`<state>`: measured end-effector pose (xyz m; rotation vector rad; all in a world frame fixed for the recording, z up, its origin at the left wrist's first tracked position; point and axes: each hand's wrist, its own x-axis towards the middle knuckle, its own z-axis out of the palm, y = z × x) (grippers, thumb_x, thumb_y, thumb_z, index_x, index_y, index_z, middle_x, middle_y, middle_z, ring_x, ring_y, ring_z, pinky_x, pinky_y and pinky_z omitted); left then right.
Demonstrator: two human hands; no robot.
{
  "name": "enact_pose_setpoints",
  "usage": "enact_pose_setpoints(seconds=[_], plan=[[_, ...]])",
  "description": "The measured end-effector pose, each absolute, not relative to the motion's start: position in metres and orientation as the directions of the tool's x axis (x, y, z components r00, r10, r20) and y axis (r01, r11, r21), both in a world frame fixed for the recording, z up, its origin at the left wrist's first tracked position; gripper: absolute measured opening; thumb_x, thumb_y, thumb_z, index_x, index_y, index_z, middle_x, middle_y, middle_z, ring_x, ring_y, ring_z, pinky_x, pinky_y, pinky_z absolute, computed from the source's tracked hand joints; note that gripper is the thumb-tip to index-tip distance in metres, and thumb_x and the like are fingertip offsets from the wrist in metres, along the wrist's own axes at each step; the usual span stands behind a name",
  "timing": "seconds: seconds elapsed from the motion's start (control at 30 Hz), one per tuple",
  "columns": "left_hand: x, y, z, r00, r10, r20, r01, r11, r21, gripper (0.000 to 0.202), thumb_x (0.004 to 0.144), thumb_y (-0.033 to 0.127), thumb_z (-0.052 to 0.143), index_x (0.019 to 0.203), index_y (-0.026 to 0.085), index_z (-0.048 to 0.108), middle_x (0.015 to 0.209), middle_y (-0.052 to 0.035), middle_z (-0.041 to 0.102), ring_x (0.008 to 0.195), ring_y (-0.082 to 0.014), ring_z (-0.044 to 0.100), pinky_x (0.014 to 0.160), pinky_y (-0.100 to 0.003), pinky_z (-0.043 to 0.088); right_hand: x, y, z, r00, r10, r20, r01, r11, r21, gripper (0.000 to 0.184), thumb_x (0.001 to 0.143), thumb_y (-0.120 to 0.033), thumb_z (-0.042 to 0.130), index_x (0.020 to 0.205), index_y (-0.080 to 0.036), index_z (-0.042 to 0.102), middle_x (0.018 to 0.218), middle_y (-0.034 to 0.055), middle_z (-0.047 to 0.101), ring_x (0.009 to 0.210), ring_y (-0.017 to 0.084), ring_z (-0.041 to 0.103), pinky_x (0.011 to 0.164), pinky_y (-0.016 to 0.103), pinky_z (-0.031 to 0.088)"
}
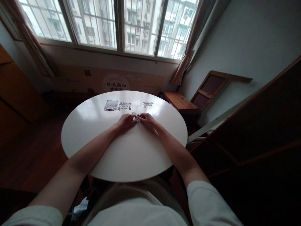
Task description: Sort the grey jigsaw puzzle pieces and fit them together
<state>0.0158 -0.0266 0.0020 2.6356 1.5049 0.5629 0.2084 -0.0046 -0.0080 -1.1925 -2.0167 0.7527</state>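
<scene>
My left hand (128, 121) and my right hand (146, 119) meet near the middle of a white oval table (131, 150). Between and just beyond my fingertips lies a small heap of jigsaw puzzle pieces (133, 113). The fingers of both hands are curled and pinched together over the heap; any single piece in them is too small to make out. Farther back, more puzzle pieces (124, 106) lie in rows, with a smaller group of pieces (148, 104) to their right. A colourful picture sheet or packet (111, 105) lies flat left of the rows.
Behind the table a printed cardboard panel (138, 81) leans under the barred window (141, 28). A wooden stool or bench (180, 100) stands at the back right, beside a wooden frame (211, 84) against the wall. Something white and crumpled (80, 208) is below the table's front left.
</scene>
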Motion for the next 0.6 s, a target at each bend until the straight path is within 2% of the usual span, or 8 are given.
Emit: enact_pose_setpoints(seconds=[0.27,0.6], plan=[[0.0157,-0.0264,0.0013,0.464,0.837,0.291,0.817,-0.531,0.224,0.037,0.09,0.045,0.048,0.107,0.022,0.073,0.082,-0.0056,0.073,0.076,-0.0198,0.066,0.068,-0.025,0.043,0.2082,-0.005,-0.0082,-0.361,0.9,0.243,0.507,0.408,-0.76,0.014,0.08,-0.024,0.064,0.084,-0.012,0.071,0.066,0.001,0.065,0.062,0.01,0.055,0.061,0.021,0.039],[0.0158,-0.0254,0.0007,0.446,0.848,0.287,0.824,-0.514,0.239,0.035,0.089,0.036,0.052,0.115,0.024,0.07,0.08,-0.0035,0.072,0.074,-0.0183,0.066,0.069,-0.024,0.044,0.2091,-0.0061,-0.008,-0.368,0.897,0.247,0.514,0.417,-0.75,0.02,0.079,-0.027,0.061,0.086,-0.011,0.071,0.058,-0.0024,0.058,0.055,0.008,0.047,0.055,0.02,0.033]])
